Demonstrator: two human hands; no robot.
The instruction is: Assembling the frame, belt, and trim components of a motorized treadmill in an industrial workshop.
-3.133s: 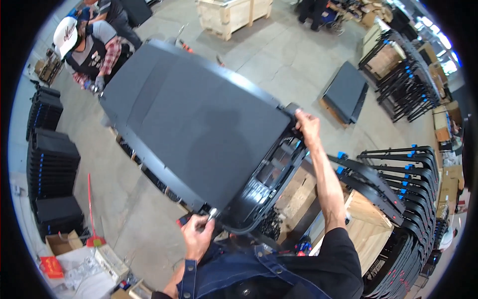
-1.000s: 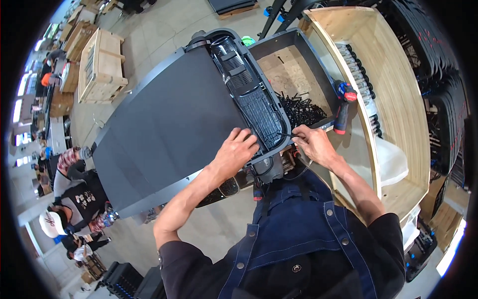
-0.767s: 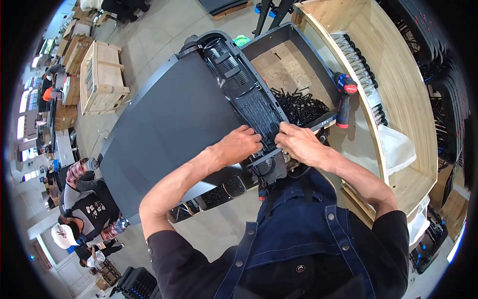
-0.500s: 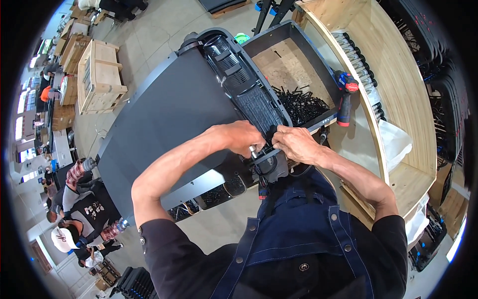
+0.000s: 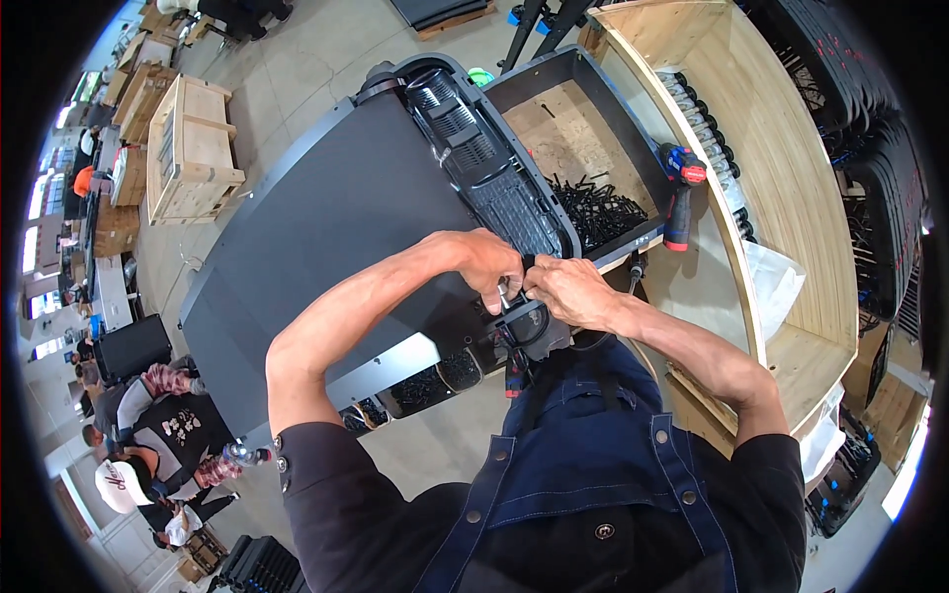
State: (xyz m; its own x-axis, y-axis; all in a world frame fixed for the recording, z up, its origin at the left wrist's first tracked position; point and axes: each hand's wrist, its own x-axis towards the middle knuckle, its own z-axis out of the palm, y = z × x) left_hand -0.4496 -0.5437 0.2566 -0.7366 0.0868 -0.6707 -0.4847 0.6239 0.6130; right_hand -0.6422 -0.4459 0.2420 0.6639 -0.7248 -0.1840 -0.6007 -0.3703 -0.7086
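Both hands meet at the near end of the big dark panel [image 5: 326,227], right in front of my chest. Left hand [image 5: 491,267] comes in from the left with the elbow bent sharply and the forearm running up and right; fingers are curled down tight over a small black bracket [image 5: 524,321] at the panel's near corner. Right hand [image 5: 568,292] reaches in from the right, forearm angled up and left, fingers curled and pinched on the same spot. Fingertips of the two hands touch or nearly touch. I can't tell exactly what is pinched between them: something small and dark, hidden by the knuckles.

Panel lies flat, tilted diagonally in view, with a ribbed black housing [image 5: 484,163] along its right edge. A black cable [image 5: 593,341] loops down from the bracket toward my blue apron [image 5: 583,465].

Just right of the housing sits a dark tray [image 5: 593,89] with a plywood floor and a heap of black screws [image 5: 598,208] in its near corner. A cordless driver [image 5: 680,193], blue with a red tip, stands on the wooden bench [image 5: 791,198] just beside the tray. A wooden crate [image 5: 188,148] sits on the floor far left. Other people are seated lower left, well apart from me.
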